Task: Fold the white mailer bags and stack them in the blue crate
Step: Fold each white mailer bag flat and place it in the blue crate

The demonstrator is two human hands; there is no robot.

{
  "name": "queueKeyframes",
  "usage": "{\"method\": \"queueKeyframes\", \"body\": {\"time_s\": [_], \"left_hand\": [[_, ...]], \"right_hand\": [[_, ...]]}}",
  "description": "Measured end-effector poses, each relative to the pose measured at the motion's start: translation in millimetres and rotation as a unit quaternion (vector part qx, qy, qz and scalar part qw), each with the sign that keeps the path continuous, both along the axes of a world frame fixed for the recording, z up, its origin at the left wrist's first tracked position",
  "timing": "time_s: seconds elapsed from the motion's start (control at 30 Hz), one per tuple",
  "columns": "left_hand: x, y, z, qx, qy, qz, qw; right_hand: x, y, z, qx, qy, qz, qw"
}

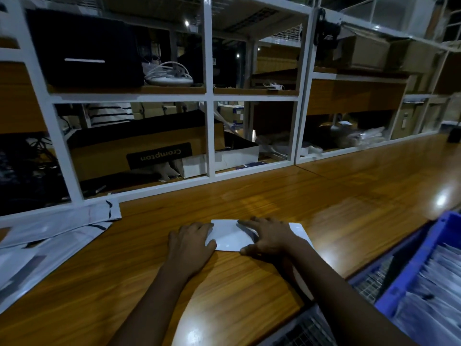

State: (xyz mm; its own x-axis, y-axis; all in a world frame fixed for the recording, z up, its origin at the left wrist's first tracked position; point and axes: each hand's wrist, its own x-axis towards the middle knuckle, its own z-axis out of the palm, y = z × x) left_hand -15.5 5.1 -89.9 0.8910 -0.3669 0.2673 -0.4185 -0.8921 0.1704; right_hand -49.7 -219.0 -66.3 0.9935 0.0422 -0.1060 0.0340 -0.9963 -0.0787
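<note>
A folded white mailer bag [228, 236] lies flat on the wooden table [249, 201] in front of me. My left hand [190, 242] presses on its left end with the thumb over the bag's edge. My right hand [268, 237] lies flat on its right part, fingers spread and pointing left. The blue crate [409, 273] stands at the lower right, below the table's edge, with several folded white bags stacked inside. A pile of unfolded white mailer bags [52, 236] lies on the table at the far left.
A white metal shelf frame [209, 136] rises along the table's far edge, holding cardboard boxes, a Crompton box [149, 151] and cables. A wire mesh surface [309, 330] shows below the table's near edge.
</note>
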Motion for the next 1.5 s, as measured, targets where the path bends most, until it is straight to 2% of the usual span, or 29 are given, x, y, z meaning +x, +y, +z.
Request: {"method": "queueKeyframes", "body": {"time_s": [0.1, 0.3, 0.53, 0.73, 0.97, 1.13, 1.37, 1.5], "left_hand": [[0, 0, -1, -0.014, 0.002, -0.003, 1.0], [-3, -3, 1, -0.025, 0.002, -0.01, 1.0], [-8, -20, 7, -0.036, -0.038, -0.005, 0.999], [-12, -55, 15, -0.101, -0.06, -0.044, 0.992], [-32, -136, 33, -0.153, -0.082, -0.153, 0.973], [-52, -194, 31, -0.157, -0.068, -0.224, 0.96], [-70, -255, 9, -0.058, -0.024, -0.267, 0.962], [-67, -269, -1, 0.024, 0.001, -0.281, 0.959]], "right_hand": [[-3, 1, 1, -0.013, -0.045, -0.005, 0.999], [-10, 4, -5, 0.046, -0.147, -0.008, 0.988], [-23, 8, 2, -0.08, -0.285, -0.019, 0.955], [-41, -17, 26, -0.156, -0.335, -0.055, 0.927], [-103, -76, 70, -0.188, -0.364, -0.141, 0.901], [-162, -123, 72, -0.193, -0.372, -0.207, 0.884], [-255, -170, 36, -0.192, -0.333, -0.314, 0.868], [-294, -180, 15, -0.148, -0.234, -0.361, 0.89]]}}
